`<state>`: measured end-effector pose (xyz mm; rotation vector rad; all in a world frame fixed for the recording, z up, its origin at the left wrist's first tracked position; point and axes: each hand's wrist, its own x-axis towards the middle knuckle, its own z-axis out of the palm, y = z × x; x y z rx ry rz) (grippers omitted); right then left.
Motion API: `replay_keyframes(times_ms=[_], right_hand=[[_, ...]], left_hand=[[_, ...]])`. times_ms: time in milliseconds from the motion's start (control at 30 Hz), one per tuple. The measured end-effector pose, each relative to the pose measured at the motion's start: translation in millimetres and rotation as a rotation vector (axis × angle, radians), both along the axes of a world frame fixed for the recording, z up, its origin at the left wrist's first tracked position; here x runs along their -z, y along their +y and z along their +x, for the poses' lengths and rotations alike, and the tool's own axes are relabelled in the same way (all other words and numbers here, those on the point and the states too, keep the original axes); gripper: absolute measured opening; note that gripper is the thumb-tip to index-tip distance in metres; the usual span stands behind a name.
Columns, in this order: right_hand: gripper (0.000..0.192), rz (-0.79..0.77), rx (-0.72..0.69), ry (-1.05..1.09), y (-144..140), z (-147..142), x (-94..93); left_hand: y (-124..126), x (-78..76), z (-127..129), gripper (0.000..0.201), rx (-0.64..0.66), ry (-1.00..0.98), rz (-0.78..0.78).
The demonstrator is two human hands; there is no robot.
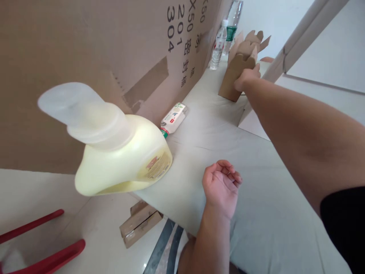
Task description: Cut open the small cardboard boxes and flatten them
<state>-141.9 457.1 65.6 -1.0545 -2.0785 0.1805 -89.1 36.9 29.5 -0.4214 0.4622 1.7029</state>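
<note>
My right hand (246, 78) reaches far across the table and grips the side of a brown cardboard takeaway box (234, 74) with open flaps. More boxes of the same kind (253, 42) stand just behind it. My left hand (221, 187) rests on the pale table (216, 125) near the front edge, palm up, fingers loosely curled with nothing in them. A pale yellow pump bottle (125, 156) stands at the table's left edge, close to the camera.
A large cardboard sheet with printed text (85, 45) stands along the left. A small wet-wipes pack (173, 118) lies at its foot. Two clear water bottles (219, 47) stand at the far end. Flat cardboard pieces (139, 224) and red bars (48, 258) lie on the floor.
</note>
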Motion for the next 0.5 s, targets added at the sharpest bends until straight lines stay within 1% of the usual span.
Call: replay_keyframes(times_ms=[33,100,167,233,300,400,433,500], right_hand=[[0.037,-0.024,0.014,0.001,3.5,-0.9,0.5],[0.051,-0.123,0.083,-0.007,5.0,-0.8,1.2],[0.051,-0.17,0.122,-0.016,-0.8,0.5,0.7],[0.049,-0.172,0.133,-0.024,-13.6,1.2,-1.9],[0.047,-0.147,0.106,-0.036,-32.5,0.1,-6.8],[0.045,-0.13,0.037,-0.079,-70.7,-2.2,-16.5],[0.042,-0.133,0.016,-0.102,-85.9,-1.7,-19.7],[0.029,-0.141,-0.025,-0.151,-119.2,4.5,-25.1]], left_hand=[[2.1,0.2,-1.9,0.025,-0.002,-0.006,-0.008],[5.3,0.6,-5.8,0.024,0.003,-0.014,-0.016],[7.0,1.1,-9.2,0.023,0.012,-0.019,-0.02],[7.0,1.8,-11.4,0.023,0.011,-0.022,-0.022],[5.7,2.4,-12.6,0.022,-0.001,-0.018,-0.02],[2.9,1.9,-12.2,0.021,-0.033,0.016,-0.032],[1.9,1.3,-11.6,0.021,-0.053,0.05,-0.048],[-0.2,0.8,-9.8,0.02,-0.119,0.164,-0.096]])
